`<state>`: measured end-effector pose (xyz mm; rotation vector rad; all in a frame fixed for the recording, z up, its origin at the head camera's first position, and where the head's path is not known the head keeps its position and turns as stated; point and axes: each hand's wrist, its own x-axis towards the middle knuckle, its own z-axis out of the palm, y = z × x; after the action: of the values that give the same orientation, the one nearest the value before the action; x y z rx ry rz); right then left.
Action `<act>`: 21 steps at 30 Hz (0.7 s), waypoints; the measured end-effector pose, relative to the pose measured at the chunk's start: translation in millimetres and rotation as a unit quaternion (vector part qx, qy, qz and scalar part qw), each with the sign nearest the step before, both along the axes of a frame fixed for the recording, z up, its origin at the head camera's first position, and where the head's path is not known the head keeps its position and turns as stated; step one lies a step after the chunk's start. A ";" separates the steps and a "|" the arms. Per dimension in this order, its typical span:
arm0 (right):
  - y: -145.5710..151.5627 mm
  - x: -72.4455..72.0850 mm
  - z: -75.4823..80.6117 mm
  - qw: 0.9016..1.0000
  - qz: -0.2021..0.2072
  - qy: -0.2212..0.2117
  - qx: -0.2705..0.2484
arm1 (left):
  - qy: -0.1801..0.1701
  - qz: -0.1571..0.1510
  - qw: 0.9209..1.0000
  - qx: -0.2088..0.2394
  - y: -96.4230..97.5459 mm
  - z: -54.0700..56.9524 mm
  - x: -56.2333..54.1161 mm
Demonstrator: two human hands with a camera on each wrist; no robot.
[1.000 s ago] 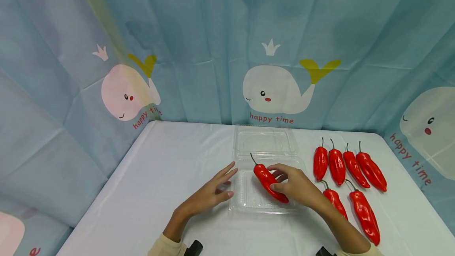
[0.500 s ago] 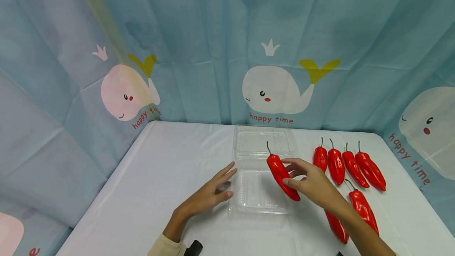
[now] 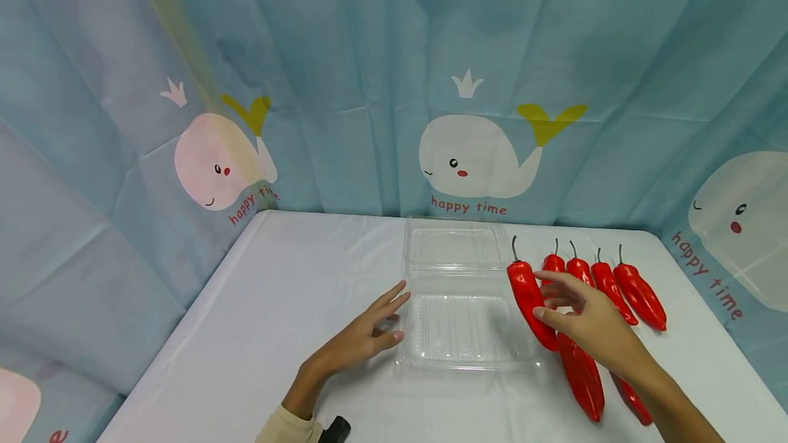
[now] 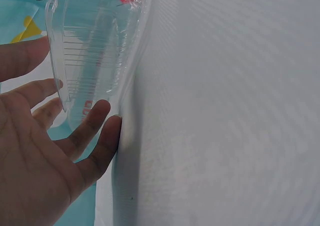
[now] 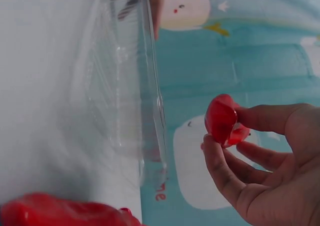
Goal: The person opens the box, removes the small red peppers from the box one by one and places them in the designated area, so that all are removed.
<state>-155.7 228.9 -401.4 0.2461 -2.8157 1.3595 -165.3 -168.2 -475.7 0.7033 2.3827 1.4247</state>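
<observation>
In the head view my right hand (image 3: 591,323) pinches a red chili pepper (image 3: 528,303) between thumb and fingers, its dark stem pointing up. The pepper is lifted, over the right side of a clear plastic box (image 3: 462,333). The right wrist view shows the held pepper (image 5: 222,120) end-on at the fingertips. My left hand (image 3: 363,333) lies at the box's left edge with fingers spread. Seen from the left wrist, the left fingers reach along the side of the clear box (image 4: 95,51). The box's lid (image 3: 455,245) lies folded back behind it.
Several more red peppers lie at the right of the white table, four-cornered and white-clothed; one (image 3: 640,296) sits far right and another (image 3: 581,378) nearer the front, partly behind my right hand. A blue whale-print curtain (image 3: 345,87) hangs behind.
My right hand has lifted the pepper from over the middle of the box and carried it right, toward the other peppers. The left hand has stayed in place.
</observation>
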 end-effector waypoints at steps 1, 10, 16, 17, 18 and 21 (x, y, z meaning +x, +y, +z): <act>3.4 0.8 -0.3 1.000 -0.004 -0.003 0.001 | 0.000 0.000 1.000 0.000 0.1 -0.1 -0.1; 37.2 8.7 -4.2 0.999 -0.039 -0.017 0.018 | 0.000 -0.001 1.000 0.000 0.8 0.1 0.1; 57.1 11.1 -10.6 0.997 -0.061 -0.041 0.020 | 0.002 -0.001 1.000 0.000 0.9 0.0 0.7; 60.3 11.4 -12.0 0.997 -0.065 -0.045 0.021 | 0.002 0.000 1.000 0.000 0.9 -0.1 0.6; 63.5 11.8 -13.3 0.996 -0.067 -0.048 0.021 | 0.003 -0.001 1.000 0.000 0.9 -0.3 0.4; 72.6 13.2 -17.0 0.995 -0.077 -0.062 0.025 | 0.007 -0.003 1.000 0.002 1.0 -0.7 -0.3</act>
<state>-142.5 301.5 -418.4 -0.0578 -2.8992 1.3168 -165.6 -167.3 -476.3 0.7241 2.3862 1.4268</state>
